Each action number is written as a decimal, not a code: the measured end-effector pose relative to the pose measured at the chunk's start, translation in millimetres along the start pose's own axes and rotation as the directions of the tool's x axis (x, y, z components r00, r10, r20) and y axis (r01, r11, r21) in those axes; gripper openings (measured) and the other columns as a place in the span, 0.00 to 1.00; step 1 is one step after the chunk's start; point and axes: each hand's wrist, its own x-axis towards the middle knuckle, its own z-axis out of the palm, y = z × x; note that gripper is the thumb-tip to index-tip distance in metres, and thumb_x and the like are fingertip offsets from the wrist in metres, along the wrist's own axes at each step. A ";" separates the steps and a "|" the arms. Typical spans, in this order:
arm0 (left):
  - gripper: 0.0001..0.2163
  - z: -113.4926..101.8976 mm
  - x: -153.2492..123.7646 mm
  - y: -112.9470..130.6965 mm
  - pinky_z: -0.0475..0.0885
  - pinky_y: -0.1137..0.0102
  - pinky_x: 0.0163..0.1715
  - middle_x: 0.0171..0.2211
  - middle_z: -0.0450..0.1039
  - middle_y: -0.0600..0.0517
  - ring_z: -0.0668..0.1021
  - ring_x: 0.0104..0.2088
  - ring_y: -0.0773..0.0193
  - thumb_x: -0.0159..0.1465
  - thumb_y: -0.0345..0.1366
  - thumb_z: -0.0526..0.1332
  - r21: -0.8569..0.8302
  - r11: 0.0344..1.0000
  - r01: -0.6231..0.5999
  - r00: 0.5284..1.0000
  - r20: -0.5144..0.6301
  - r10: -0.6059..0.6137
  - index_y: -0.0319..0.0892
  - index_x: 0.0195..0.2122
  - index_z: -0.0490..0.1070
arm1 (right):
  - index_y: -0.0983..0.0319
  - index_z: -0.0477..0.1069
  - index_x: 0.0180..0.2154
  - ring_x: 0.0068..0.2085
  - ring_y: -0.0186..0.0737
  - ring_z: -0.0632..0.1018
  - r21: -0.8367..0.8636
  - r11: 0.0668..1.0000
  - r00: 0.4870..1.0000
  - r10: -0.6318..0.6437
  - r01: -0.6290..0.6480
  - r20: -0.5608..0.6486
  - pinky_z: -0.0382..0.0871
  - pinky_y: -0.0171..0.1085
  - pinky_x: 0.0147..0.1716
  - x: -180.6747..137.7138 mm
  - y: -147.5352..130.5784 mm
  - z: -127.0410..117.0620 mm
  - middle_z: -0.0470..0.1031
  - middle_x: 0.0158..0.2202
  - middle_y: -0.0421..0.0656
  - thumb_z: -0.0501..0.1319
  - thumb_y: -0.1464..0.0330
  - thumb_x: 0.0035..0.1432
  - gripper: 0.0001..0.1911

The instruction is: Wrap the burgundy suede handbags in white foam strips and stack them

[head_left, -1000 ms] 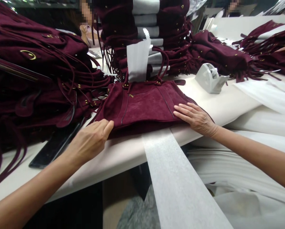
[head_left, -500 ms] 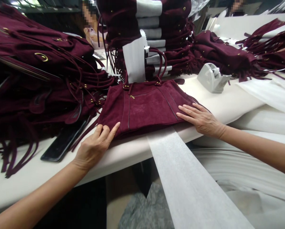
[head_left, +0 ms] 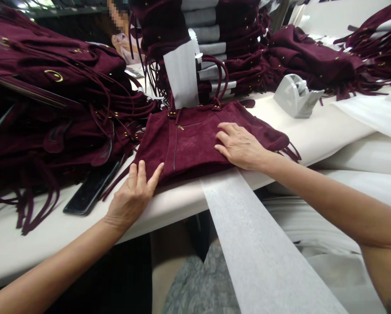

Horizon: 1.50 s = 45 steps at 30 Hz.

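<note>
A burgundy suede handbag (head_left: 195, 139) lies flat on the white-covered table, its handles toward the far side. My left hand (head_left: 133, 192) rests at the bag's near left corner, fingers spread. On the right part of the bag's front lies my right hand (head_left: 239, 146), its fingers apart and slightly bent. A long white paper strip (head_left: 263, 244) comes out from under the bag's near edge and hangs down past the table edge. Between the handles stands a white paper sheet (head_left: 182, 76).
Burgundy bags are heaped at the left (head_left: 84, 87) and stacked with white wraps behind (head_left: 203, 35). A black phone (head_left: 89, 192) lies left of the bag. A grey tape dispenser (head_left: 295, 98) stands at right. A person (head_left: 125, 39) is at the back.
My right hand has moved left from the bag's right edge onto its front. My left hand stays at the left corner with its fingers more spread. The view has shifted slightly.
</note>
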 end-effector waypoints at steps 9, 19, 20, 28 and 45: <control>0.32 2.4 -8.5 1.4 0.70 0.47 0.52 0.64 0.53 0.26 0.59 0.64 0.35 0.67 0.25 0.47 -0.120 0.991 0.055 0.998 -0.024 -0.058 0.36 0.70 0.33 | 0.48 0.51 0.66 0.67 0.49 0.56 0.176 0.931 0.945 -0.326 0.320 0.001 0.46 0.57 0.63 -21.1 11.7 29.3 0.54 0.68 0.39 0.53 0.64 0.67 0.28; 0.26 -34.2 16.8 -37.3 0.71 0.55 0.52 0.49 0.76 0.38 0.76 0.52 0.49 0.71 0.40 0.39 -0.180 0.967 -0.182 0.958 0.187 0.215 0.33 0.51 0.73 | 0.45 0.49 0.66 0.66 0.47 0.58 0.180 0.869 0.883 -0.469 0.462 0.001 0.52 0.53 0.61 -25.0 13.8 30.0 0.53 0.69 0.38 0.55 0.74 0.63 0.35; 0.28 -42.1 31.2 -42.6 0.74 0.59 0.45 0.40 0.80 0.41 0.80 0.44 0.51 0.71 0.42 0.37 -0.174 0.970 -0.170 0.933 0.289 0.216 0.36 0.45 0.77 | 0.44 0.50 0.66 0.66 0.47 0.58 0.183 0.866 0.881 -0.473 0.466 -0.004 0.52 0.53 0.61 -25.3 14.1 30.5 0.53 0.68 0.38 0.55 0.74 0.63 0.35; 0.25 -34.3 149.5 -25.6 0.67 0.68 0.33 0.23 0.74 0.47 0.76 0.27 0.60 0.69 0.46 0.45 -0.211 0.952 -0.221 0.874 0.389 0.290 0.40 0.27 0.76 | 0.44 0.53 0.65 0.66 0.47 0.59 0.196 0.873 0.890 -0.456 0.446 0.009 0.52 0.52 0.62 -24.9 13.4 29.1 0.54 0.68 0.39 0.55 0.74 0.62 0.34; 0.21 7.1 138.9 13.0 0.49 0.49 0.66 0.69 0.51 0.53 0.49 0.69 0.53 0.71 0.43 0.49 -0.751 0.521 -0.405 0.835 -0.071 0.545 0.51 0.64 0.59 | 0.62 0.67 0.57 0.62 0.45 0.65 0.400 0.916 0.986 0.082 -0.018 -0.144 0.53 0.52 0.63 -23.3 19.3 34.3 0.71 0.58 0.47 0.48 0.64 0.69 0.21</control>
